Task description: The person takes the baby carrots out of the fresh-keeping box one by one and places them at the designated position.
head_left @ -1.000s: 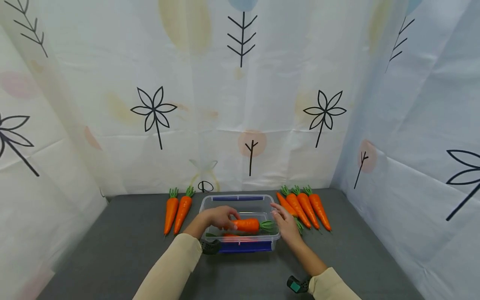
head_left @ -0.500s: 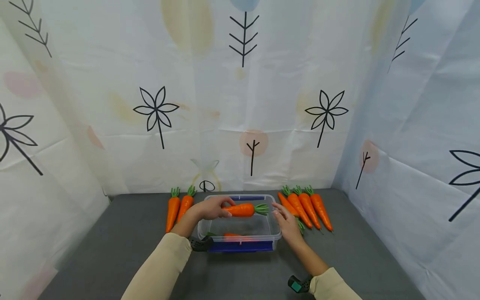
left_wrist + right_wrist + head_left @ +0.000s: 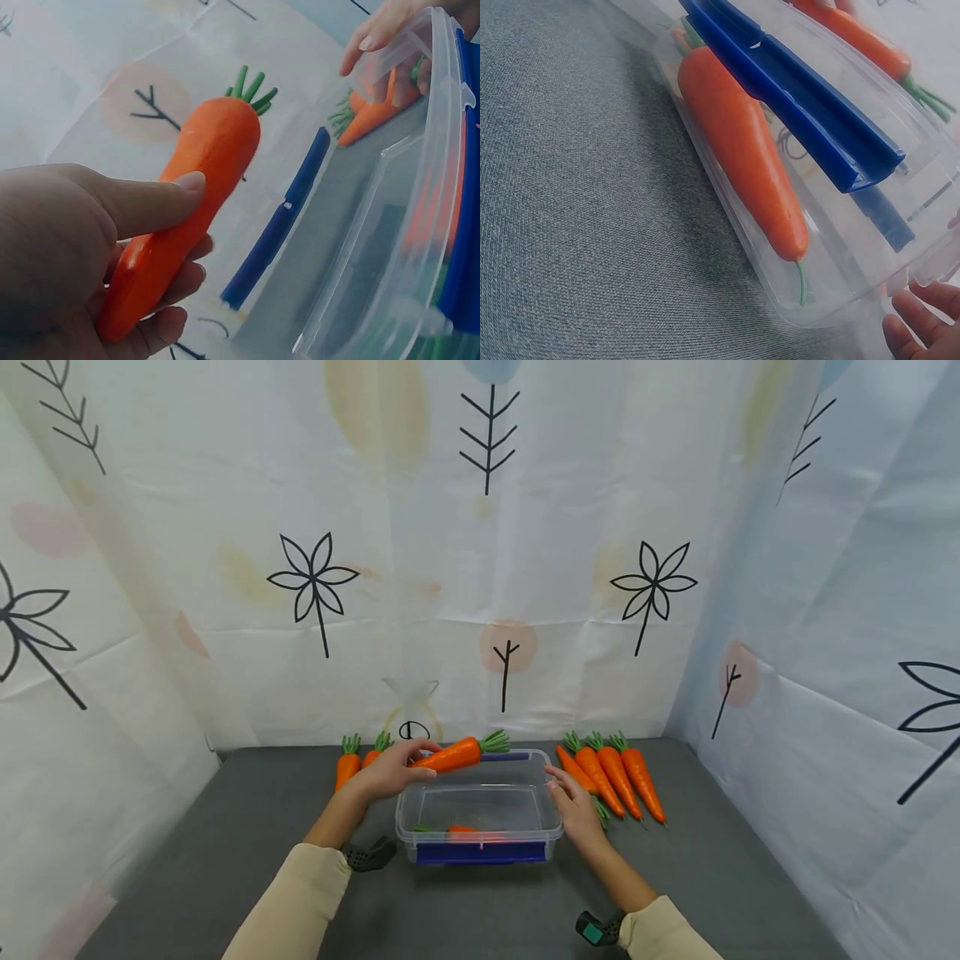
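Observation:
My left hand (image 3: pixel 393 771) grips an orange carrot (image 3: pixel 455 755) by its narrow end, thumb on one side and fingers wrapped beneath. The carrot's green stalks (image 3: pixel 253 91) point away from the palm. It hangs above the back left of a clear plastic box (image 3: pixel 480 837) with blue clips. Inside the box, along the front wall, lies another carrot (image 3: pixel 739 146). At the box's right rim, my right hand (image 3: pixel 577 810) rests with fingers loosely extended against the side and holds no carrot.
Several carrots (image 3: pixel 611 777) lie side by side on the grey table (image 3: pixel 240 852), right of the box. Two more carrots (image 3: pixel 347 766) lie to its left, partly behind the left hand. A patterned white cloth (image 3: pixel 420 568) rises behind the table.
The left hand has lifted the carrot up out of the box and carried it back and to the left, stalk end tilting upward. The right hand has stayed at the rim.

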### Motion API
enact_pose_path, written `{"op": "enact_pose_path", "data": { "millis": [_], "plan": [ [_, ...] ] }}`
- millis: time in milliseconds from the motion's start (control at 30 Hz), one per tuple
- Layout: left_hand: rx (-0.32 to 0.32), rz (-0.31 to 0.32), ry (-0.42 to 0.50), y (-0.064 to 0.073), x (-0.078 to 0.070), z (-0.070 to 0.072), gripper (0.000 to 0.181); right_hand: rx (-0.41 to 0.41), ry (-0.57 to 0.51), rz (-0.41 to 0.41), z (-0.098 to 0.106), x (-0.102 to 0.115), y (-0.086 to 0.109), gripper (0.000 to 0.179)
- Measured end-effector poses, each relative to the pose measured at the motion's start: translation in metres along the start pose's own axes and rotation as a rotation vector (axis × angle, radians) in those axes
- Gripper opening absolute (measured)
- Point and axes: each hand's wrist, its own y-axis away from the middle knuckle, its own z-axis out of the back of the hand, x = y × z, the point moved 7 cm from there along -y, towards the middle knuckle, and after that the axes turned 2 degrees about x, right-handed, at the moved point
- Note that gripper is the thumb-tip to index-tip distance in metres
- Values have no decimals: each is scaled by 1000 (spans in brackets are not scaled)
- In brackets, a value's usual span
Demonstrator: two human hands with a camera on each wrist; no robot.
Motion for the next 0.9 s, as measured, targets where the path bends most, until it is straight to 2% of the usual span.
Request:
{"op": "enact_pose_path", "data": {
  "millis": [133, 200, 367, 500, 733, 900],
  "plan": [
    [-70, 16, 51, 9, 14, 8, 41, 0, 0, -15, 2, 21, 6, 35],
    [-114, 25, 67, 13, 20, 12, 42, -1, 2, -9, 2, 22, 6, 35],
    [-219, 21, 120, 20, 39, 19, 44, -11, 9, -14, 1, 1, 0, 36],
    [-296, 43, 160, 27, 60, 23, 48, -24, 23, -23, 0, -15, -5, 36],
    [-472, 123, 173, 44, 88, 34, 50, -45, 27, 9, 0, -16, -5, 35],
    [-538, 172, 244, 56, 109, 41, 52, -23, 3, -3, -2, -12, -3, 36]
  ]
}}
